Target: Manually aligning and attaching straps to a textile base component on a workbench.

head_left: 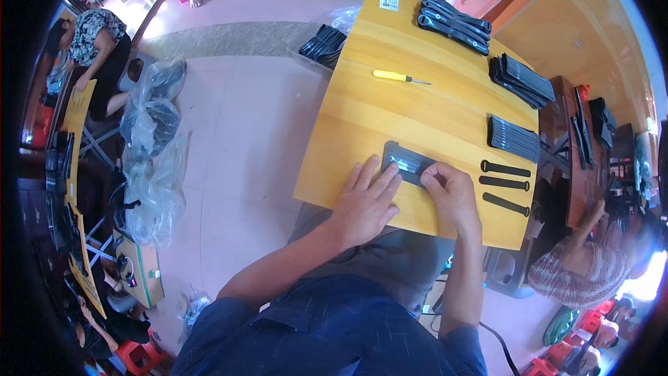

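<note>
A flat dark pack with a shiny clear surface lies near the front edge of the yellow wooden table; it looks like black straps laid side by side. My left hand lies flat with fingers stretched out, its fingertips on the pack's left part. At the right end, my right hand pinches the pack's edge between thumb and fingers. Three loose black straps, each with a loop at one end, rest right of my right hand. Behind them sits a neat row of black straps.
Stacked black strap packs and a bundle of dark straps lie at the table's far right. A yellow-handled screwdriver lies mid-table. Beyond the left edge stands a bin of black straps. Other people sit at tables on both sides.
</note>
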The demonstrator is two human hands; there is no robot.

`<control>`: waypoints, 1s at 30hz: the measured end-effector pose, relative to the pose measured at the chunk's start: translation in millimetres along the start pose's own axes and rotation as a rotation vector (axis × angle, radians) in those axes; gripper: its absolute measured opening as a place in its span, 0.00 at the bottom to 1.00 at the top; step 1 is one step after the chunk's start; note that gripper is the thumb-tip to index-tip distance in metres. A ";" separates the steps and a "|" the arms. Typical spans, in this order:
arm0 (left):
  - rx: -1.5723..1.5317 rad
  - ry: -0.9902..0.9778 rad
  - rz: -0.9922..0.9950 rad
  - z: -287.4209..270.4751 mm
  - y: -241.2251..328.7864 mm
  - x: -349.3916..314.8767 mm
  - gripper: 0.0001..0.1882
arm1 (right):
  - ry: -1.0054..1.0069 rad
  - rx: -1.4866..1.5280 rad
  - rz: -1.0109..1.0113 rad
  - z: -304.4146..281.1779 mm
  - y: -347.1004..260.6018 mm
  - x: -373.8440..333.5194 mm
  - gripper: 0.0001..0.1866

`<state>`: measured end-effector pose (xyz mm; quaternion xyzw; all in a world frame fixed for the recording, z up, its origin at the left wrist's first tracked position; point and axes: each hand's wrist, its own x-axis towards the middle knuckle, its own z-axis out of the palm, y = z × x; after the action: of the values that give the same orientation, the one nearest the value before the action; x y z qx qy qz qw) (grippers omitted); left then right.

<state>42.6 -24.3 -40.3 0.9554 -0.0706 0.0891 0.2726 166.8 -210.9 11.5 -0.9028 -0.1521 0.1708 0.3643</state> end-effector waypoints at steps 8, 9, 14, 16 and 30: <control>0.024 -0.024 0.002 -1.1 0.4 0.3 0.33 | 0.006 0.090 -0.083 -15.4 15.6 -2.4 0.05; 0.027 -0.033 0.000 -1.3 0.4 0.6 0.33 | 0.029 0.052 -0.108 -12.9 18.6 -2.1 0.05; 0.053 -0.043 0.002 -0.7 0.2 1.0 0.33 | 0.095 -0.090 -0.102 -6.9 18.1 -4.5 0.05; 0.061 -0.044 0.004 -1.0 0.3 0.5 0.33 | 0.148 -0.144 -0.122 -4.9 19.3 -6.2 0.05; 0.056 -0.007 0.008 -2.6 0.8 1.4 0.33 | 0.273 -0.151 -0.008 -12.6 34.3 -19.4 0.07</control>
<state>43.5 -23.8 -37.4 0.9626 -0.0730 0.0890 0.2453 159.9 -249.9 -0.5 -0.9418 -0.1171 0.0332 0.3132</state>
